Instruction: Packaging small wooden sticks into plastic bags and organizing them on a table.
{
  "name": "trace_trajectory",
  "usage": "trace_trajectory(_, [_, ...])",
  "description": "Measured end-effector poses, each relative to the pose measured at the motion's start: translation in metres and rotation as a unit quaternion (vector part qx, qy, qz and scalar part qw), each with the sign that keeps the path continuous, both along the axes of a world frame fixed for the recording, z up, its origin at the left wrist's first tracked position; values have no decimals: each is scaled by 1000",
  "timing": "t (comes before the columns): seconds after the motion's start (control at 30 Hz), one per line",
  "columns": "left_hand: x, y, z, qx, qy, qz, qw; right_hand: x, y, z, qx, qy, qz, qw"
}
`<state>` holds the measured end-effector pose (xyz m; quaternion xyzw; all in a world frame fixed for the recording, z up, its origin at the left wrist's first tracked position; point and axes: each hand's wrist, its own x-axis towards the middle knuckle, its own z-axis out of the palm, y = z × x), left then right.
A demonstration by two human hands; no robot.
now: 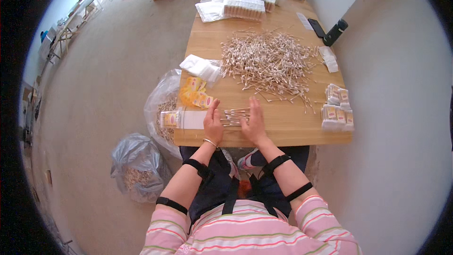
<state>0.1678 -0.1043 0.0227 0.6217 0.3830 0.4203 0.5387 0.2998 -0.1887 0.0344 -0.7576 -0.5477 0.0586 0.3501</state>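
Note:
My left hand (213, 123) and my right hand (254, 122) rest edge-down on the wooden table (288, 127), palms facing each other. Between them lies a small bundle of cotton swabs (234, 116) with wooden sticks, squeezed from both sides. A big loose heap of the same cotton swabs (269, 61) spreads over the middle of the table beyond my hands. Left of my left hand lies a flat clear packet (181, 119) with a yellow label, part filled.
Yellow labels (196, 93) and clear empty bags (202, 67) lie at the table's left edge. Filled packets (337, 108) are stacked at the right. Bundled swab packs (245, 7), a phone (316, 27) and a dark bottle (335, 32) sit farther back. Two plastic sacks (137, 165) stand on the floor left.

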Motion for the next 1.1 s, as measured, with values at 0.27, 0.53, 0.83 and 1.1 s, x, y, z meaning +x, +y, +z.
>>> trace_trajectory(0.27, [12,-12,2,4,-14,7,1000,-9,19,-7,127,267,-55,954])
trace_trajectory(0.53, [19,-13,3,6,-5,18,1000,-8,25,-4,144,120,-49,981])
trace_trajectory(0.83, [18,-6,-10,-58,-136,-5,989,-13,18,2,114,296,-29,948])
trace_trajectory(1.1, [14,-6,-11,-70,-133,-45,988,-15,23,-3,87,140,14,986])
